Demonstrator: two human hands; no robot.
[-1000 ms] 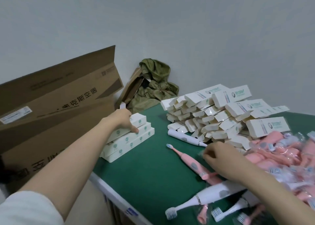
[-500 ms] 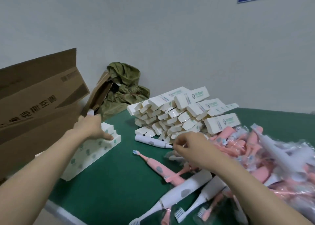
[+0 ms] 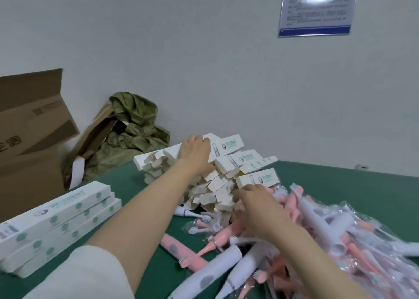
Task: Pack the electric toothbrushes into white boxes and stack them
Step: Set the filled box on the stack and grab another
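Note:
A pile of empty white boxes [image 3: 247, 162] lies at the middle of the green table [image 3: 340, 178]. My left hand [image 3: 195, 151] reaches over it, fingers curled on the topmost white box [image 3: 229, 143]. My right hand [image 3: 256, 205] is down at the near edge of that pile, fingers bent into a heap of pink and white electric toothbrushes [image 3: 335, 230] in clear bags; what it holds is hidden. A loose pink toothbrush [image 3: 174, 251] and a white one [image 3: 217, 269] lie in front. Three closed white boxes [image 3: 56, 219] are stacked at the left.
A large open cardboard carton [image 3: 29, 128] stands at the left beside the table. A crumpled olive cloth [image 3: 136, 122] lies over another carton in the corner. A blue-framed notice [image 3: 317, 6] hangs on the white wall. The table's near left edge runs beside the stacked boxes.
My left hand has left the stacked boxes at the left and moved right onto the top of the empty-box pile. The view has turned right and up. My right hand stays in the toothbrush heap.

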